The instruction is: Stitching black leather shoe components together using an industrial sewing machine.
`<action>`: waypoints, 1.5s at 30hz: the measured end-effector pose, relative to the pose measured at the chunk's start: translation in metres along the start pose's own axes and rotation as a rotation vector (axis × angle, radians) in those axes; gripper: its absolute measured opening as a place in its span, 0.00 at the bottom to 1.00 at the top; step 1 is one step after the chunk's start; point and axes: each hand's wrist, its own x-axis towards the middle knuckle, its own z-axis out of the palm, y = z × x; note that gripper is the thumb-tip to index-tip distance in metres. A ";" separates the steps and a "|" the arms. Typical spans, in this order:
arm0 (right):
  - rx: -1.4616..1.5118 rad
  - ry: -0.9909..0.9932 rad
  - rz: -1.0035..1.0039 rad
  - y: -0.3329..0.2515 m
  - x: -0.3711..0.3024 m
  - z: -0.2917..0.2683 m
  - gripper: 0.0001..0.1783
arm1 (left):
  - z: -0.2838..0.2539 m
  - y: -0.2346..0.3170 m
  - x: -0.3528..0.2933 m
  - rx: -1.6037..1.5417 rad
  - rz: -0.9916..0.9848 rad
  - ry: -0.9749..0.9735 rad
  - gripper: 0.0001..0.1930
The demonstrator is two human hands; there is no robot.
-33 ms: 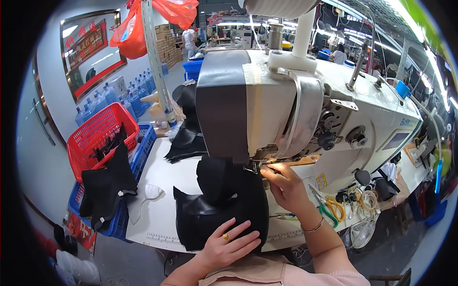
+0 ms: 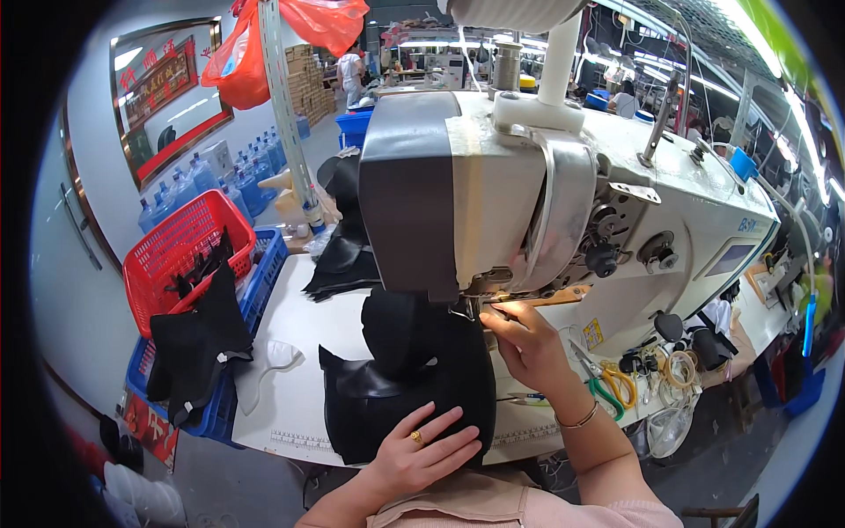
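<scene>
A black leather-like workpiece [image 2: 409, 400], part matte and part shiny, lies folded on the white sewing table under the head of a large sewing machine [image 2: 497, 202]. My left hand [image 2: 427, 449], with a ring, rests flat on its near part, fingers spread. Close to the lit needle area, my right hand [image 2: 525, 343] is closed, thumb and fingers drawn together at the workpiece's right edge. Something small and dark shows between those fingers, but its kind is hidden. The presser foot [image 2: 464, 308] meets the workpiece just left of my fingertips.
Scissors with green and yellow handles [image 2: 613, 387] and tape rolls [image 2: 678, 370] lie right of my right forearm. More black pieces [image 2: 343, 260] are stacked behind on the left. At the table's left side stand a red basket [image 2: 189, 246] and a blue crate [image 2: 211, 422], with black pieces draped over.
</scene>
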 end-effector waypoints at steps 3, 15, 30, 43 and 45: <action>-0.004 -0.014 -0.010 -0.003 0.004 -0.001 0.21 | -0.007 0.001 0.004 0.024 0.018 -0.019 0.13; -0.015 -0.024 -0.010 0.000 0.001 -0.002 0.22 | -0.008 -0.015 0.014 0.062 0.033 -0.016 0.13; 0.019 -0.055 0.020 0.002 -0.001 -0.002 0.23 | -0.007 -0.039 0.030 0.091 0.061 -0.010 0.15; 0.022 -0.068 0.027 0.001 -0.001 -0.002 0.24 | -0.006 -0.060 0.043 0.058 0.037 -0.008 0.17; 0.016 -0.065 0.019 0.001 -0.001 -0.002 0.24 | -0.006 -0.061 0.046 0.057 0.015 0.005 0.16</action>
